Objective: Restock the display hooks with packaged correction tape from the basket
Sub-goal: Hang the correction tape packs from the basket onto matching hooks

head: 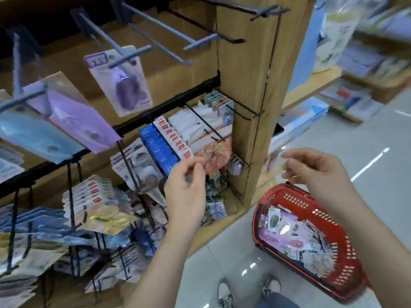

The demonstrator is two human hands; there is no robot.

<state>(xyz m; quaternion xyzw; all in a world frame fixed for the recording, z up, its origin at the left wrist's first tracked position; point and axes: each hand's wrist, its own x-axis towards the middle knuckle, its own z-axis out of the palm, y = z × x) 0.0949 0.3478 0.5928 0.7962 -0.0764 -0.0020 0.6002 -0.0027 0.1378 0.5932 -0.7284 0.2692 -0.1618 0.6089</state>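
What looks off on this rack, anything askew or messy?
Lower-left packs hang splayed and tilted, overlapping rather than in rows. Upper grey hooks are mostly bare; one purple pack hangs crooked. The basket holds a loose heap of packs.

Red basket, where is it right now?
In the head view, the red basket sits on the floor at lower right, next to the base of the wooden post and just below the right hand.

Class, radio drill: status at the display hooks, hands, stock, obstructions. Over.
Left hand up at the lower hooks, grip unclear. Right hand loose, above the red basket. Packages in basket; top hooks mostly bare. Nothing in the way.
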